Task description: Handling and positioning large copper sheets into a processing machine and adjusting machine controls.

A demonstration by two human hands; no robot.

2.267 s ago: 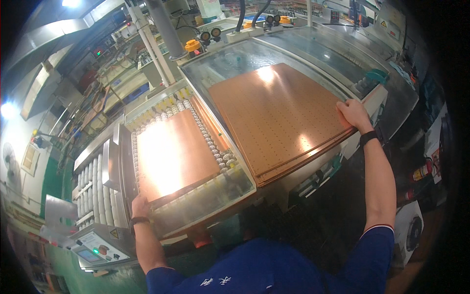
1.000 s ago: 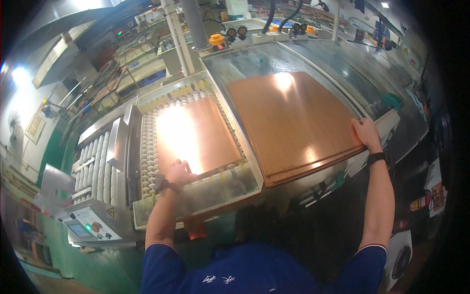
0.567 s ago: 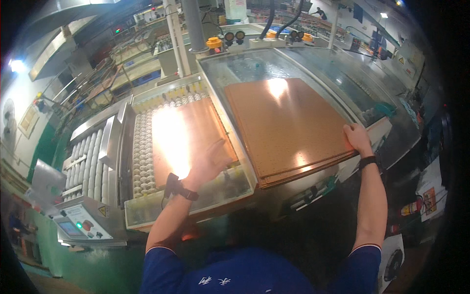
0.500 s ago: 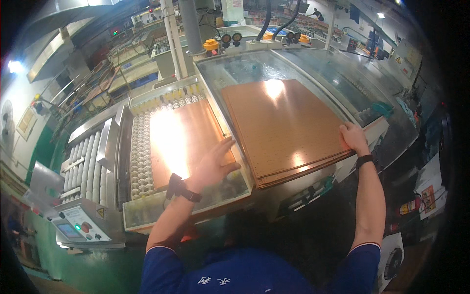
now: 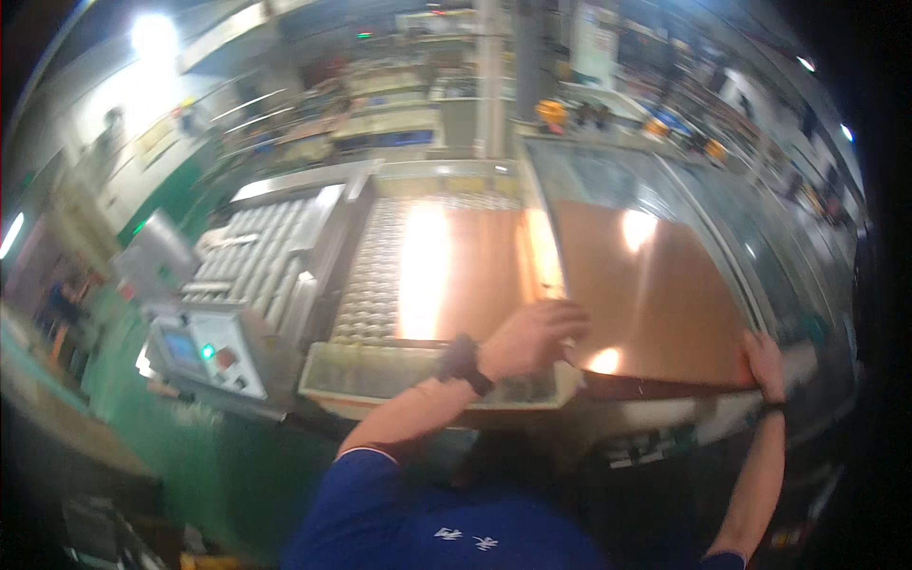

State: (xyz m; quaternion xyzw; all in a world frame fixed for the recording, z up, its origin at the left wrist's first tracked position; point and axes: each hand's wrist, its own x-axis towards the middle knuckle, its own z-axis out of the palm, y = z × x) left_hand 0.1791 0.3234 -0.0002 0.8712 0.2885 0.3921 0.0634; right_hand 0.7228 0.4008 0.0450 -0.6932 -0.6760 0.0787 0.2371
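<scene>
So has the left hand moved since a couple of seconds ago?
Yes. The left hand has crossed rightward from the roller conveyor's near-left corner to the stacked copper sheets' left edge.

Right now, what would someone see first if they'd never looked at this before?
Probably the big shiny copper sheet lying flat on the right, with lamp glare on it. The left hand rests at its near left corner and the right hand grips its near right corner. Just left, another copper sheet lies on a roller conveyor.
</scene>
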